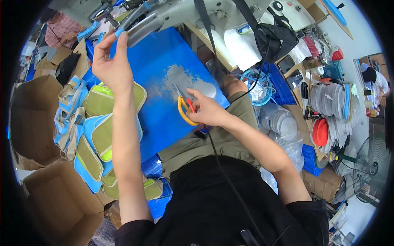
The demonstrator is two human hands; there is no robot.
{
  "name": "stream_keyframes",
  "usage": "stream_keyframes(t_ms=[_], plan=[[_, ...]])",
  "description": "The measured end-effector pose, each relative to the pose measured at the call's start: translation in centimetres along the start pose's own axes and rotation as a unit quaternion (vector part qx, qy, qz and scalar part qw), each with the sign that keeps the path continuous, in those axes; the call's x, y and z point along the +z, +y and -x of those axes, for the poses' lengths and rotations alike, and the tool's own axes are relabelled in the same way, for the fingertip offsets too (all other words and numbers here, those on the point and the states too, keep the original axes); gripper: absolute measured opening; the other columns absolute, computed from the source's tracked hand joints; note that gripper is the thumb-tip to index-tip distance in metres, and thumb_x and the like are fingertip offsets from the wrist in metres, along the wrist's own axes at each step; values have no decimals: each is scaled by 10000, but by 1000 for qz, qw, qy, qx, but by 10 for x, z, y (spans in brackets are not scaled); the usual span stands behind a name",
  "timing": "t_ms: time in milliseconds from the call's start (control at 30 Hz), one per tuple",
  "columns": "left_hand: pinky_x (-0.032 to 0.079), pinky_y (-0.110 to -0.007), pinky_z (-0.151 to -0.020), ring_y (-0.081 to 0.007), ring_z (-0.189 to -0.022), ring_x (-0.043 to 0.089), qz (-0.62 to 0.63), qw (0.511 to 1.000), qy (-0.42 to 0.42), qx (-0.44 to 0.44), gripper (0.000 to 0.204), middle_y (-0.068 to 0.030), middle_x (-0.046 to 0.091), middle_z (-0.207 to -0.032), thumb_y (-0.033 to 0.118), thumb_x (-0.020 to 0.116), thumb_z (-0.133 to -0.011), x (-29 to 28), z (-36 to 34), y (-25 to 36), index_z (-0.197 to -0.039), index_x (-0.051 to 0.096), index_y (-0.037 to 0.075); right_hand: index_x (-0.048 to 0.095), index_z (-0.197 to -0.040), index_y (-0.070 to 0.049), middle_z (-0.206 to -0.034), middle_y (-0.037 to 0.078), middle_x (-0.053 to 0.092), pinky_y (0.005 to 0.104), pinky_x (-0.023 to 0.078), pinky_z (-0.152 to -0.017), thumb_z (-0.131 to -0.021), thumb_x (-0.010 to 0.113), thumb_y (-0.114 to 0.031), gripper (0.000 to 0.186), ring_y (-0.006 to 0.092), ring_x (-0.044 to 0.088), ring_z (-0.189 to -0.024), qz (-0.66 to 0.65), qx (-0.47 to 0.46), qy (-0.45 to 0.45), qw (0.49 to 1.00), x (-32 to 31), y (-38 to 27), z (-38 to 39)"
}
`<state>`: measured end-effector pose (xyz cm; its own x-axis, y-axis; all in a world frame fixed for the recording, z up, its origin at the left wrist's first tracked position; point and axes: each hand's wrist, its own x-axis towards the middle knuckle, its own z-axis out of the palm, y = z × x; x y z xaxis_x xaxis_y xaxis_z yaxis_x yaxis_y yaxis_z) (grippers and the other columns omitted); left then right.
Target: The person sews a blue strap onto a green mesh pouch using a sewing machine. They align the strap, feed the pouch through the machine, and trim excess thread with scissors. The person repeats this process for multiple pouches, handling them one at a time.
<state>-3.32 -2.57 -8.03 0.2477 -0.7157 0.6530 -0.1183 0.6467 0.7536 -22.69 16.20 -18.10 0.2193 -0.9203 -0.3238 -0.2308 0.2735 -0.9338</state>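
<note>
Head view: right hand (208, 110) holds scissors (179, 99), left hand (113, 67) blue strip (119, 33).

Pinching a strip (119, 33), holding scissors (180, 108)

The left hand (112, 64) is pinching the blue strip at the machine (174, 13). The right hand (208, 109) is holding the scissors over a blue table (162, 127), blades pointing forward. Green-and-blue pieces (100, 135) are lying at left, near boxes (65, 197).

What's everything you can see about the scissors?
The scissors have orange and red handles, plastic-looking, and slim, metal-looking blades. The right hand holds them by the handles, blades pointing away from the person, over the worn gray patch of the blue tabletop. Whether the blades are fully closed is unclear.
</note>
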Motion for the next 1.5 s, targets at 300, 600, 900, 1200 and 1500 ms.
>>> stream_keyframes(t_ms=[300, 600, 900, 1200, 1500], plan=[[546, -330, -954, -190, -1098, 655, -8, 1000, 0, 9, 165, -135, 718, -1172, 12, 807, -871, -12, -4, 2, -1003, 707, 18, 337, -1603, -95, -756, -52, 554, 208, 411, -561, -921, 758, -46, 803, 18, 506, -625, -188, -42, -28, 981, -21, -78, 53], [612, -335, -892, -194, -1134, 649, 97, 993, -34, -53, 120, -149, 638, -1267, 3, 766, -895, -14, -7, 12, -984, 687, 15, 142, -1653, -66, -696, 29, 546, 227, 368, -451, -909, 638, -19, 895, 91, 466, -445, -300, -98, -123, 941, -36, -169, 49], [552, -363, -984, -212, -1171, 625, 109, 990, -39, -86, 87, -192, 582, -1355, 42, 767, -891, -11, -11, 11, -925, 690, 23, 121, -1657, -67, -680, 35, 533, 219, 359, -426, -919, 641, -105, 903, 91, 438, -414, -359, -29, -159, 919, -38, -213, 9], [491, -303, -935, -189, -1184, 587, 281, 935, -52, -211, 125, -142, 600, -1323, 54, 747, -905, -7, -13, 5, -950, 630, 54, 171, -1642, -49, -711, 47, 528, 228, 362, -440, -947, 651, -175, 854, 86, 431, -434, -373, -37, -77, 924, -15, -213, 4], [458, -259, -863, -113, -1025, 610, 383, 886, -28, -262, 143, -13, 639, -960, 147, 705, -964, -1, -16, 0, -1072, 655, 66, 146, -1649, -89, -785, 40, 553, 222, 389, -459, -970, 605, -42, 821, 77, 461, -472, -454, -70, -11, 888, 34, -215, 4]])
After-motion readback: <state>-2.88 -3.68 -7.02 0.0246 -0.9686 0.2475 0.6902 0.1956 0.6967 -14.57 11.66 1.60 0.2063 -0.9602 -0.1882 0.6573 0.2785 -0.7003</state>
